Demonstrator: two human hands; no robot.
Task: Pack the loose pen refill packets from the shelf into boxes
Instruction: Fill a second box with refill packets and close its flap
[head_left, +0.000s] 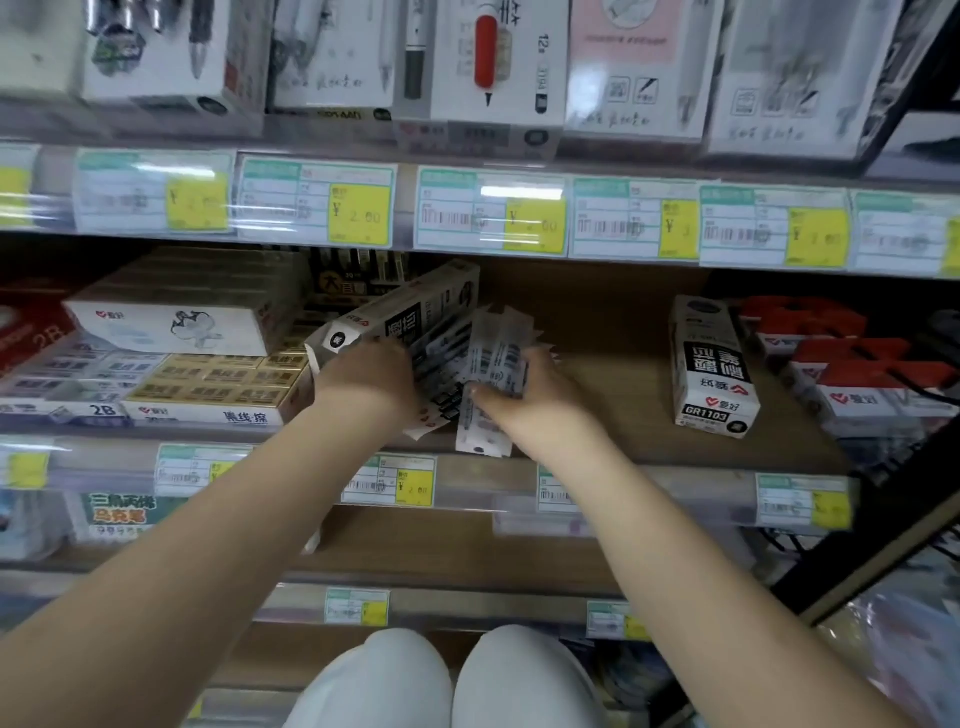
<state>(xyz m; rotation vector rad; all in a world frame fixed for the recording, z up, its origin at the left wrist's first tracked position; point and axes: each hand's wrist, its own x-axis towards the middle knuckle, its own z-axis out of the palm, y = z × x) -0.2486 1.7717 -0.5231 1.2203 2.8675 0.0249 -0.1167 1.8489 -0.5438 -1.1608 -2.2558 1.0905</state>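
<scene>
A long white and black refill box (415, 306) lies tilted on the wooden shelf (613, 332), its near end toward me. My left hand (371, 376) grips that near end. My right hand (524, 384) holds a fanned bundle of clear pen refill packets (498, 348) beside the box's open side. More packets (480, 436) lie under my right hand at the shelf's front edge. A second white refill box (709, 364) lies closed further right on the same shelf.
Eraser boxes (218, 384) are stacked at the left, with a white carton (171, 325) on top. Red and white packs (852, 374) fill the right end. Price tags (358, 208) line the shelf edge above. My knees (447, 680) are below.
</scene>
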